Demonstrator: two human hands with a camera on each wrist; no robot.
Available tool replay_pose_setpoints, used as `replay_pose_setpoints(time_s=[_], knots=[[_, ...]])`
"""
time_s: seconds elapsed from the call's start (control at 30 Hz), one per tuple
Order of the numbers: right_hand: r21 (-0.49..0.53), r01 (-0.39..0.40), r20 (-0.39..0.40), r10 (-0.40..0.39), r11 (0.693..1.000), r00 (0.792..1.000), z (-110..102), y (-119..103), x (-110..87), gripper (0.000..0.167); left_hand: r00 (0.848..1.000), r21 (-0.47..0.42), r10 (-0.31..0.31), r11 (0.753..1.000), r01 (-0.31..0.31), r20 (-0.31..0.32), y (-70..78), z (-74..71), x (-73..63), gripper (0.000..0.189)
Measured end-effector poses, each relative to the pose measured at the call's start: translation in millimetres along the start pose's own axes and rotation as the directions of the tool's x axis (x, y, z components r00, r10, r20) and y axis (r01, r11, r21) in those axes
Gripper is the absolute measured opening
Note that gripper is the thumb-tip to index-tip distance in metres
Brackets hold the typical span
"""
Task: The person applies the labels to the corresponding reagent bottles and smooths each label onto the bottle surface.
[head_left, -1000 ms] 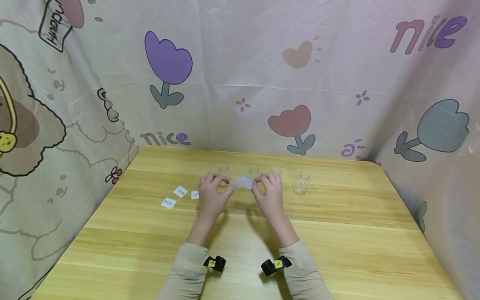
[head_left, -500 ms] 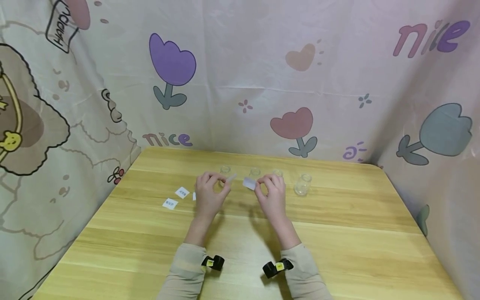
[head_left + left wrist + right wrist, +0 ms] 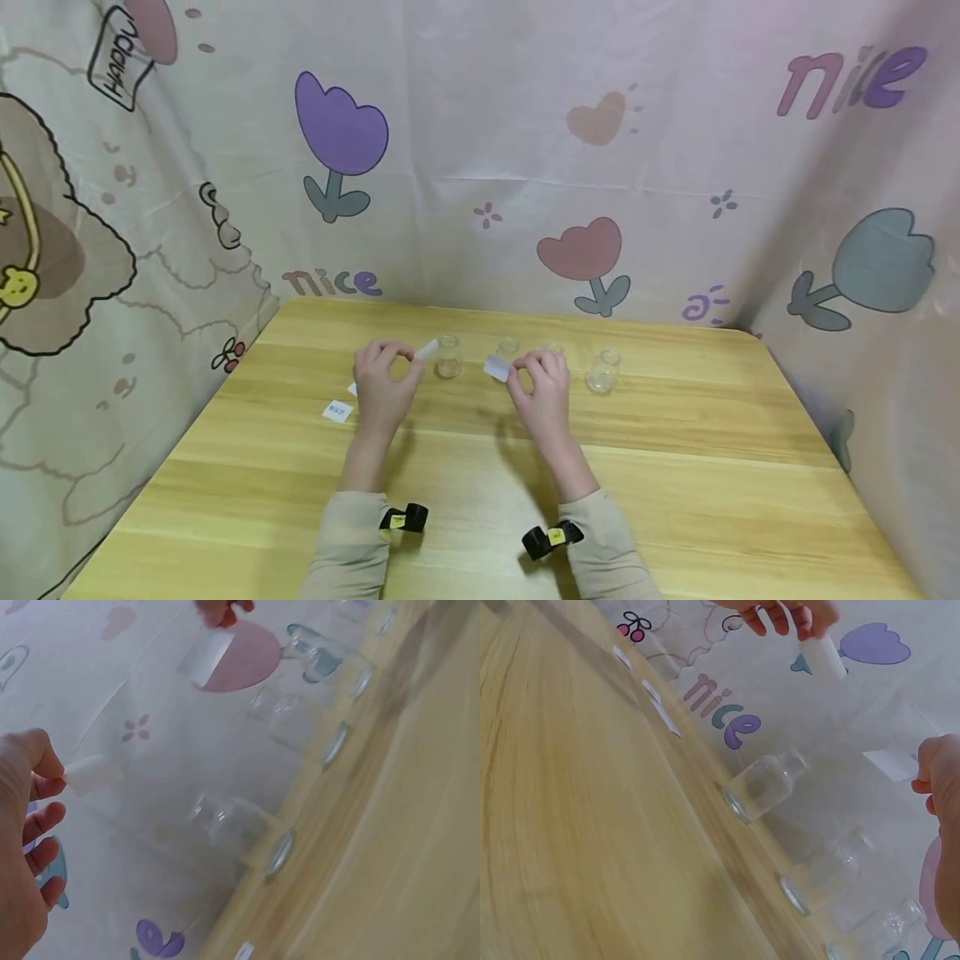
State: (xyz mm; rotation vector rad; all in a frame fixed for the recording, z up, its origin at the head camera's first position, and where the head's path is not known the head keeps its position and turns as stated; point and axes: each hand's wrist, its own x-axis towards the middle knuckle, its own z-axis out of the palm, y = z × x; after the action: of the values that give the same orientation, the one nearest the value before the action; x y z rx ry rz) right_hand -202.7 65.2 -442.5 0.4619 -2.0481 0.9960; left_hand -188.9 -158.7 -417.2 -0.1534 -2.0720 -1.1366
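Left hand (image 3: 382, 390): closed pinch on a white slip (image 3: 426, 350); right hand (image 3: 544, 393): closed pinch on a white paper piece (image 3: 497, 368). Both held above the wooden table (image 3: 480, 500), near four glass jars (image 3: 602, 375); printed cloth (image 3: 465, 108) hangs behind.

Table (image 3: 465, 550) enclosed by printed cloth (image 3: 465, 108), apparently indoors; whether it stands in a home, an office or a studio cannot be told. The pale cloth hangs behind the table and along both sides, creases and soft folds showing fabric. Its print — a purple tulip (image 3: 342, 125), a pink tulip (image 3: 581, 250), a brown cartoon figure (image 3: 45, 242), the word "nice" (image 3: 367, 283) — is decorative and homely in style. The table itself has a smooth wood-grain top (image 3: 720, 500) with a rounded far corner (image 3: 750, 335), like ordinary furniture. Glass jars (image 3: 602, 373) and paper cards (image 3: 337, 411) share its surface; wrist cameras (image 3: 537, 543) indicate a recording set-up.
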Motion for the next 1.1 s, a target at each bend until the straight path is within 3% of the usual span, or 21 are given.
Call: replay_pose_setpoints(time_s=[0.13, 0.43, 0.63, 0.73, 0.87, 0.97, 1.1], knots=[[0.001, 0.004, -0.003, -0.004, 1.0, 1.0, 1, -1, -0.8, 0.005, 0.998, 0.009, -0.052, 0.999, 0.051, 0.021, -6.9, -13.5, 0.9, 0.006], [-0.023, 0.033, -0.029, -0.034, 0.999, 0.999, 4, -2, 3.9, 0.004, 0.991, 0.127, -0.064, 0.991, 0.049, 0.117, -24.4, -52.9, -7.7, 0.004], [-0.041, 0.1, -0.026, -0.102, 0.994, 0.994, 7, -3, 6.5, 0.005, 0.971, 0.215, -0.109, 0.975, 0.062, 0.213, -36.9, -79.9, -17.4, 0.003], [-0.05, 0.113, -0.011, -0.114, 0.992, 0.993, 7, -3, 5.1, 0.006, 0.94, 0.291, -0.153, 0.955, 0.061, 0.304, -46.5, -92.8, -22.8, 0.003], [-0.057, 0.124, -0.001, -0.124, 0.991, 0.992, 8, -2, 2.9, 0.006, 0.87, 0.376, -0.231, 0.925, 0.057, 0.435, -58.7, -109.3, -28.9, 0.004], [-0.057, 0.129, 0.001, -0.129, 0.99, 0.992, 9, -2, 1.8, 0.006, 0.825, 0.413, -0.272, 0.909, 0.052, 0.496, -65.6, -120.5, -31.1, 0.005], [-0.053, 0.125, 0.003, -0.125, 0.991, 0.992, 10, -2, 0.5, 0.006, 0.795, 0.456, -0.298, 0.89, 0.031, 0.529, -71.7, -132.5, -30.8, 0.004]])
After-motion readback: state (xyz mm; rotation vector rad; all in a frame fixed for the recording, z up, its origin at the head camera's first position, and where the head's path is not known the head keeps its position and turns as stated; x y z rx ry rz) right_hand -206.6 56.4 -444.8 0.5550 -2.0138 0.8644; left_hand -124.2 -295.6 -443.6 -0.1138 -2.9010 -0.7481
